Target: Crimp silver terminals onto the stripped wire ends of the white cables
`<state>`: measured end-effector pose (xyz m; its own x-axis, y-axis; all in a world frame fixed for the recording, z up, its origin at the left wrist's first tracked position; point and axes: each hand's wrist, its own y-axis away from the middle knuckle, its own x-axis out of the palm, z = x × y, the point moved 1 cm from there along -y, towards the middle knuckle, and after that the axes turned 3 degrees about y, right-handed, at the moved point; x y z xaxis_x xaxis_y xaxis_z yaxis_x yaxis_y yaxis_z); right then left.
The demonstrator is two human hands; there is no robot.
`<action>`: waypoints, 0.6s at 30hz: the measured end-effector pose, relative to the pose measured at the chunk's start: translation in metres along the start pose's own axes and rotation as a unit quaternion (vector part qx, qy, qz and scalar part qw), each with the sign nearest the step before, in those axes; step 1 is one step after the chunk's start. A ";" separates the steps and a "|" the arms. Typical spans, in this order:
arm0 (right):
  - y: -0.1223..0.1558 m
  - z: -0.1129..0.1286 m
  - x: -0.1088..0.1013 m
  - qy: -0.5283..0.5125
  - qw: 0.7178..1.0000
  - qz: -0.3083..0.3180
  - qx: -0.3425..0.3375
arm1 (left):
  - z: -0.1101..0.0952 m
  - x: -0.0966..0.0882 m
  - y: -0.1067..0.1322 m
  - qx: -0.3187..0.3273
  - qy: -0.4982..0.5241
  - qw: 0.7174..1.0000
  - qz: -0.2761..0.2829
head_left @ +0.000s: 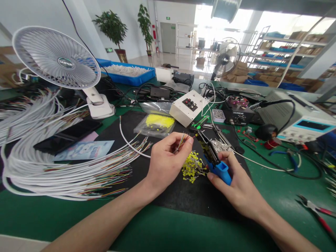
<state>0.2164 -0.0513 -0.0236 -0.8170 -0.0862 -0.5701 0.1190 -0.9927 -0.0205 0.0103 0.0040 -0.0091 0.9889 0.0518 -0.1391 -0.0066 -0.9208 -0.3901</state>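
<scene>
My left hand (166, 158) pinches the stripped coloured wire ends (181, 140) of a white cable (126, 140) that curves away to the left. My right hand (235, 180) grips a blue-handled crimping tool (211, 155), whose dark jaws point up and left toward the wire ends. Between the two hands a pile of small yellow components (192, 167) lies on the black mat (183, 192). A heap of small silvery metal terminals (219, 145) sits just behind the tool.
A big bundle of white multi-wire cables (52, 164) covers the left side, with a white desk fan (56, 59) behind it. A bag of yellow parts (156, 123), a white switch box (187, 106), a soldering station (299, 122) and red-handled pliers (316, 211) lie around.
</scene>
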 end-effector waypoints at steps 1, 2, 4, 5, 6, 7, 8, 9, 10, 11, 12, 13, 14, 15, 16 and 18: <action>0.000 0.000 0.000 0.006 1.000 -0.002 -0.007 | 0.000 0.000 0.000 -0.003 0.003 1.000 0.001; 0.000 0.000 0.000 0.017 1.000 -0.003 -0.015 | 0.000 0.000 0.000 -0.005 0.006 1.000 0.002; -0.001 0.000 -0.001 0.058 0.998 -0.006 -0.033 | 0.000 0.000 0.000 -0.007 0.015 1.000 0.008; -0.001 -0.001 -0.002 0.085 0.995 -0.009 -0.046 | 0.000 0.000 0.000 -0.007 0.018 1.000 0.011; -0.002 -0.002 -0.002 0.113 0.992 -0.013 -0.060 | 0.000 -0.001 0.000 -0.008 0.021 1.000 0.014; -0.002 -0.003 -0.003 0.138 0.987 -0.019 -0.075 | 0.000 -0.001 -0.001 -0.012 0.023 0.999 0.019; -0.002 -0.004 -0.004 0.157 0.983 -0.026 -0.089 | 0.000 -0.002 -0.001 -0.017 0.027 0.999 0.024; -0.003 -0.005 -0.005 0.174 0.979 -0.033 -0.098 | 0.000 -0.002 -0.002 -0.022 0.032 0.999 0.030; -0.003 -0.007 -0.006 0.189 0.976 -0.042 -0.101 | -0.001 -0.003 -0.002 -0.027 0.038 0.998 0.039; -0.004 -0.009 -0.007 0.204 0.972 -0.051 -0.101 | -0.001 -0.003 -0.003 -0.030 0.045 0.997 0.051; -0.004 -0.010 -0.008 0.219 0.969 -0.063 -0.101 | -0.002 -0.003 -0.003 -0.030 0.052 0.996 0.063; -0.005 -0.012 -0.010 0.234 0.964 -0.072 -0.100 | -0.003 -0.003 -0.003 -0.028 0.059 0.995 0.074; -0.006 -0.013 -0.011 0.248 0.960 -0.079 -0.099 | -0.004 -0.003 -0.003 -0.026 0.064 0.994 0.083; -0.007 -0.013 -0.012 0.259 0.957 -0.084 -0.098 | -0.004 -0.003 -0.003 -0.025 0.070 0.993 0.090; -0.008 -0.013 -0.013 0.268 0.954 -0.088 -0.097 | -0.005 -0.003 -0.003 -0.026 0.078 0.992 0.095; -0.009 -0.012 -0.014 0.278 0.951 -0.098 -0.097 | -0.004 -0.001 -0.002 -0.032 0.100 0.990 0.094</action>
<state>0.2341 -0.0396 -0.0254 -0.4159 0.2104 -0.8847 0.1421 -0.9459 -0.2917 0.0095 0.0043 -0.0044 0.9807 -0.1944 -0.0184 -0.1903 -0.9299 -0.3147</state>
